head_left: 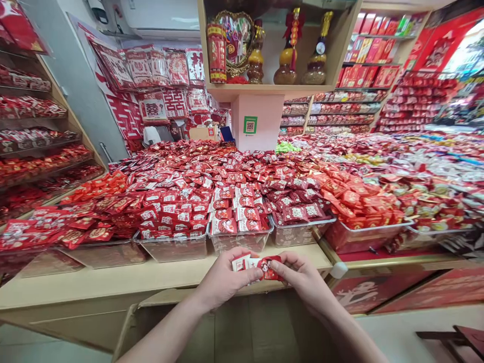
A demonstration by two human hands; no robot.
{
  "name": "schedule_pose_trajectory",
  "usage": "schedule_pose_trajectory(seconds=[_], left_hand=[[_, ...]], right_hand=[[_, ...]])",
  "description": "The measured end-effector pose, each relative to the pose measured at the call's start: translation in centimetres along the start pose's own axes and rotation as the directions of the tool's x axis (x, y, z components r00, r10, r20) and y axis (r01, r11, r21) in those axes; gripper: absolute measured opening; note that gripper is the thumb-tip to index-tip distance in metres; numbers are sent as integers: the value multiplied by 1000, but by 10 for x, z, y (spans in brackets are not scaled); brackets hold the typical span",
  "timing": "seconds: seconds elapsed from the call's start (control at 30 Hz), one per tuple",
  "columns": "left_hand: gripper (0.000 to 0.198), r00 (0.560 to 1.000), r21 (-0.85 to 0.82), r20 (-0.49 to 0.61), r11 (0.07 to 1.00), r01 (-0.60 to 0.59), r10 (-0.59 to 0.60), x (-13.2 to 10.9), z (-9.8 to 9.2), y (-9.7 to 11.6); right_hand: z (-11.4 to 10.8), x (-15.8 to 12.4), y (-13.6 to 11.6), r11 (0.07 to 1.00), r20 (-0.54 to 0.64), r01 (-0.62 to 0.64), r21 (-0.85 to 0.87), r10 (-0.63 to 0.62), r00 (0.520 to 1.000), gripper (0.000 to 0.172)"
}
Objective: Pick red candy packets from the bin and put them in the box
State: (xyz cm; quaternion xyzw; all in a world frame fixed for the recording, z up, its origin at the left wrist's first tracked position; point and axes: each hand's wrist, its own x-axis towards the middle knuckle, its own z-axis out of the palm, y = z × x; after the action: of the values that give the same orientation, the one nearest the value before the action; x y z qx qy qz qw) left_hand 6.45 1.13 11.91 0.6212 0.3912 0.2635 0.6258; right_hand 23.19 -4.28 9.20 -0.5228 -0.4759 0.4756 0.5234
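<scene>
I have the left hand (pixel 223 280) and right hand (pixel 305 278) with fingers clamped on small red-and-white packets (pixel 267 269), held by the desk's (pixel 170 275) near edge, above the open cardboard box (pixel 242 330).

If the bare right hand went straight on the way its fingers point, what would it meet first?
Past the small, glossy red-and-white packets it already pinches, the right hand would probably meet the left hand; exact depth is hard to judge from one view.
</scene>
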Motion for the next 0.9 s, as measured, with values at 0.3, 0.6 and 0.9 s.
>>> schedule_pose_trajectory(seconds=[0.3,0.6,0.9], left_hand=[[27,990,252,22,957,-143,143,16,3,5],[26,849,948,273,25,-318,453,94,-22,43],[22,879,974,224,-61,-219,422,94,-24,39]], right_hand=[[-19,-7,7,1000,19,25,3,-25,1000,29],[-42,79,0,947,-263,157,-279,-233,936,28],[-23,111,-14,669,-194,145,-729,-405,893,13]])
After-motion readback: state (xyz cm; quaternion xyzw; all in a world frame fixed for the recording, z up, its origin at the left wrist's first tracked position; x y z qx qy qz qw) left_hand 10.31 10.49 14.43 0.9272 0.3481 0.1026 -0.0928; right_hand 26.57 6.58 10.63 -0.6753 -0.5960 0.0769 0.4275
